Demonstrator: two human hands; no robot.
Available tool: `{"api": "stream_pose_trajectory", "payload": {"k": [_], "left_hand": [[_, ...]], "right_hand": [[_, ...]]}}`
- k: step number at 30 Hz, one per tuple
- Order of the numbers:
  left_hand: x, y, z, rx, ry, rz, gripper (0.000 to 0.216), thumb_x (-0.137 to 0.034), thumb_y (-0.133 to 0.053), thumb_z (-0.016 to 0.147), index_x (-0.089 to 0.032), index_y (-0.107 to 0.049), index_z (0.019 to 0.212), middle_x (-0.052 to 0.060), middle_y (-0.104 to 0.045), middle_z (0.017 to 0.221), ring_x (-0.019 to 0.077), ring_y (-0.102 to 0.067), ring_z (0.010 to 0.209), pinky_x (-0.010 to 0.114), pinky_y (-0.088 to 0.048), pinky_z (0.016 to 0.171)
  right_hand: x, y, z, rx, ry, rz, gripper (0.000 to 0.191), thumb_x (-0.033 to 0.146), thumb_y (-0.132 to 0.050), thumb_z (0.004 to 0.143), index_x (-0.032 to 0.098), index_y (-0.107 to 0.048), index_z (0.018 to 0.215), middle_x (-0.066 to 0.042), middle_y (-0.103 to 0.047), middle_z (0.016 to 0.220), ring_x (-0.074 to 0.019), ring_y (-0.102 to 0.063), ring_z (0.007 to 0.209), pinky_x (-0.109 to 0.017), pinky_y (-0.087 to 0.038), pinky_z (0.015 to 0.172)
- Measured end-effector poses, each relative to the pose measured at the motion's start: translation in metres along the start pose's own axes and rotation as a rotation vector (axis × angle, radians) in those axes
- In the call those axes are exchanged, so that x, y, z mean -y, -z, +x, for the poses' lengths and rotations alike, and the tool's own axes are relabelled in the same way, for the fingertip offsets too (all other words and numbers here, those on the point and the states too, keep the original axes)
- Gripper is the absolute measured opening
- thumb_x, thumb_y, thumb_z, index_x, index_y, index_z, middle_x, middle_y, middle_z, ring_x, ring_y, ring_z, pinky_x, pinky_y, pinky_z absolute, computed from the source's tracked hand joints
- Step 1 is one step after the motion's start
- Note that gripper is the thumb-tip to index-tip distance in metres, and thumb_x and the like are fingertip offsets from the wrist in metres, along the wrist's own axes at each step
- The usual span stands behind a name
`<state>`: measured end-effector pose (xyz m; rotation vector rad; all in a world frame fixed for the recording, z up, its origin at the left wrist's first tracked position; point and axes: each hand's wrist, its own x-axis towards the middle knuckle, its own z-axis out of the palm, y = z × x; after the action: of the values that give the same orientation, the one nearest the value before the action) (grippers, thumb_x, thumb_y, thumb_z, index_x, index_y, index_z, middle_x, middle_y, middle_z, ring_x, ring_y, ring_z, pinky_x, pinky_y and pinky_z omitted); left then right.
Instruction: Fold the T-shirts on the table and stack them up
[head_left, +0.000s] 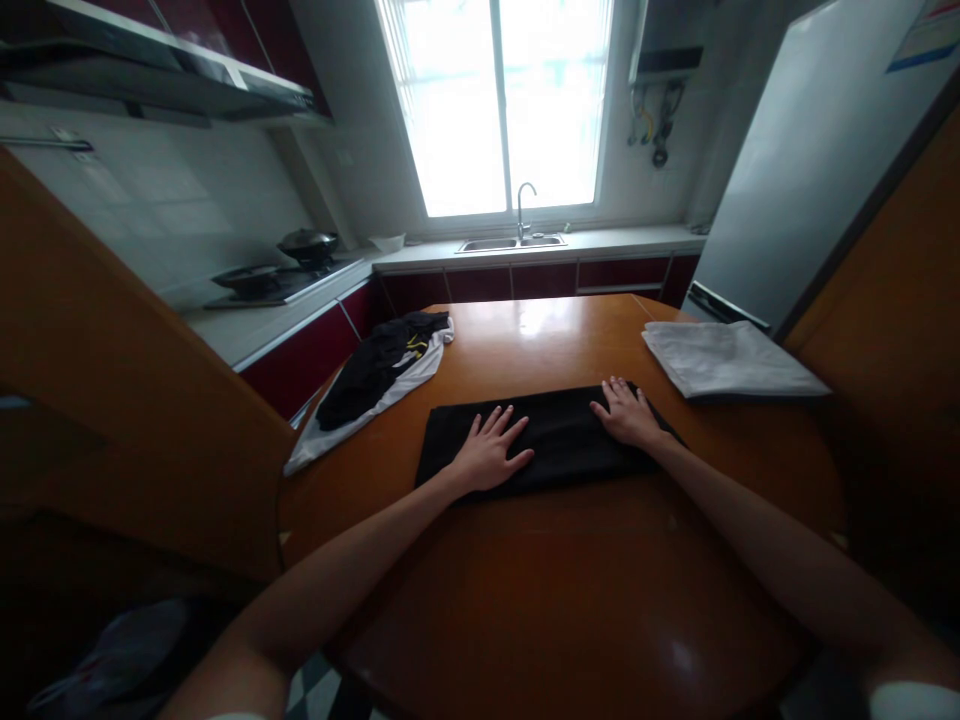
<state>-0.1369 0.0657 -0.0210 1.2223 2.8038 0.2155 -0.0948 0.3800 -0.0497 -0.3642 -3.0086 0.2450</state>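
A black cloth (559, 440), folded into a long flat band, lies across the middle of a round wooden table (570, 590). My left hand (491, 450) rests flat on its left half, fingers spread. On the right half lies my right hand (626, 410), also flat with its fingers stretched out. Neither hand holds anything.
A heap of black and white clothing (375, 385) hangs over the table's left edge. A folded white cloth (724, 360) lies at the right. Behind are a counter with a sink (514, 241), a stove with pans (289, 270) and a grey fridge (810, 160).
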Motion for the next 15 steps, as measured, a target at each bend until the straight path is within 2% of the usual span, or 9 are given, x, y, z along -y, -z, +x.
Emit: {"api": "stream_pose_trajectory", "payload": {"k": [15], "left_hand": [[0.0002, 0.0001, 0.0003, 0.001, -0.005, 0.001, 0.077, -0.073, -0.032, 0.097, -0.028, -0.030, 0.160, 0.009, -0.013, 0.169, 0.0300, -0.007, 0.157, 0.058, -0.006, 0.124]], "right_hand": [[0.0002, 0.0014, -0.0008, -0.006, -0.009, 0.007, 0.072, 0.052, -0.030, 0.103, 0.006, -0.031, 0.158, -0.017, -0.023, 0.166, -0.0269, -0.015, 0.155, -0.051, -0.011, 0.124]]}}
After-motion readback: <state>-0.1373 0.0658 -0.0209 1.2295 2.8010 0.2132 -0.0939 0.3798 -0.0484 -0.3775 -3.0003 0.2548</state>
